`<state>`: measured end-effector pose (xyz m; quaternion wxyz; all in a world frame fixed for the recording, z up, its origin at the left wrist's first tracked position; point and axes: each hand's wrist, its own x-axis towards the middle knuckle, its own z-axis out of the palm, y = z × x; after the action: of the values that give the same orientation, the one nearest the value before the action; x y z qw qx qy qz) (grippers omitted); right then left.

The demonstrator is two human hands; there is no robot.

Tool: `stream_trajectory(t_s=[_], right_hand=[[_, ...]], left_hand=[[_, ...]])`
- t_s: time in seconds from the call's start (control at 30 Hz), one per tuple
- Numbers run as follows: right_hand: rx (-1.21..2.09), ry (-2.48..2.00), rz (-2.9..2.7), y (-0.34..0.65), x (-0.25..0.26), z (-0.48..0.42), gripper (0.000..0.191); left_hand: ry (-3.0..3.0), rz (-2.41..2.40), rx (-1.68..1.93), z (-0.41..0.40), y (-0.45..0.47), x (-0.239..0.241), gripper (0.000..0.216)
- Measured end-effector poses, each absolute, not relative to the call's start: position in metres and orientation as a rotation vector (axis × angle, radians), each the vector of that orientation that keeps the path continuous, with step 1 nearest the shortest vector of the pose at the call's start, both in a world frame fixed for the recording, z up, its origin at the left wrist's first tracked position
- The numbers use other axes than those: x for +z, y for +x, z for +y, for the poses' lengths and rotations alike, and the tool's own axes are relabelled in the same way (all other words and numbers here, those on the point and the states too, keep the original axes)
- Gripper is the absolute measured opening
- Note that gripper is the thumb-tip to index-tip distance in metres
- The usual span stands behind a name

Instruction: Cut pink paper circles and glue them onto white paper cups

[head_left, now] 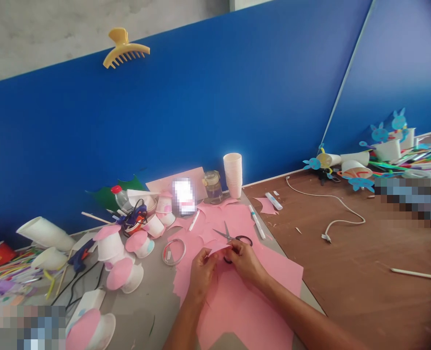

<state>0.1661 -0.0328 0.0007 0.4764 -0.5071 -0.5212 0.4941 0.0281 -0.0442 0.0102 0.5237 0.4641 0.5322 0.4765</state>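
Observation:
Both my hands hold a small piece of pink paper (218, 246) over the table. My left hand (202, 272) pinches its left side, and my right hand (246, 262) pinches its right side. Just beyond my right fingers lie scissors (227, 236), spread apart, with dark handles partly hidden by that hand. Under everything spreads a large cut sheet of pink paper (259, 296). A white marker (257, 222) rests on the sheet, and another white pen (194, 220) lies further left. A roll of clear tape (173, 252) sits by the sheet's left edge.
Paper cups with pink paper tops (122, 275) crowd the left, near a blue glue gun (80, 256) and black cords. At the back stand a lit phone (184, 196), a glass jar (213, 186) and stacked paper cups (233, 175). A white cable (347, 197) crosses the brown table. A blue partition (201, 107) rises behind.

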Motion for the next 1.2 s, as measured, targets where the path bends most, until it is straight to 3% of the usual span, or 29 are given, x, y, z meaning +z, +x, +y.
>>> stream_trajectory(t_s=[0.4, 1.0, 1.2], right_hand=[[1.268, -1.149, -1.239, 0.167, -0.008, -0.028, 0.016], [1.221, -1.155, -1.328, 0.171, -0.006, -0.026, 0.018], [1.213, -1.181, -1.441, 0.173, -0.004, -0.026, 0.017]], left_hand=[[1.198, 1.317, 1.069, -0.043, 0.026, 0.007, 0.023], [1.257, 1.316, 1.163, -0.044, 0.028, 0.001, 0.032], [1.277, 1.233, 1.256, -0.044, 0.027, -0.002, 0.048]])
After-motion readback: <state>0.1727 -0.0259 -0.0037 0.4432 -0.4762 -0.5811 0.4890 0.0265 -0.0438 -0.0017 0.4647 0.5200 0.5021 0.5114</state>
